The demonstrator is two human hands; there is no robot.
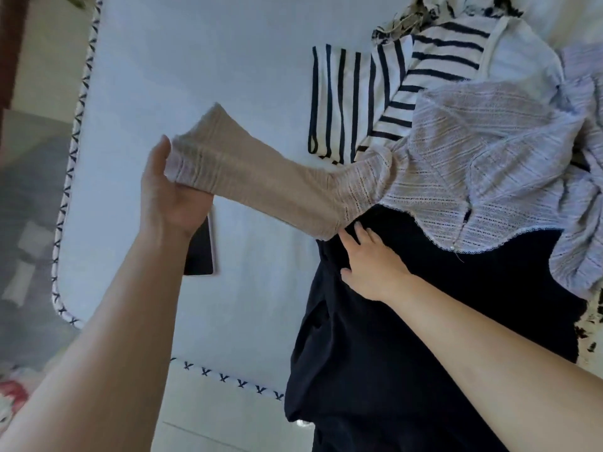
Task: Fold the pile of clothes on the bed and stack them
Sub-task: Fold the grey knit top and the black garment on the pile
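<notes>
The left hand (169, 194) holds the end of the knit top's (456, 177) long sleeve, fingers curled round it, pulling it out over the white bed (195, 76). The right hand (368, 265) lies flat with straight fingers on a dark smooth garment (391, 353) just under the holey, ribbed top. A striped shirt (359, 99) lies behind, and a phone (200, 252) sits under the left hand.

Bedroom corner, seen from above in soft daylight.

Filling most of the view, a pale mattress (195, 76) with a white border stitched in dark crosses (70, 177) along its rounded edge. Beyond that edge on the left, a grey floor (29, 197), blurred, with a dark reddish wooden post (13, 44) standing at the upper left. On the mattress, a dark phone (200, 252) with a pale rim. Something pink and white, too blurred to identify, at lower left.
</notes>
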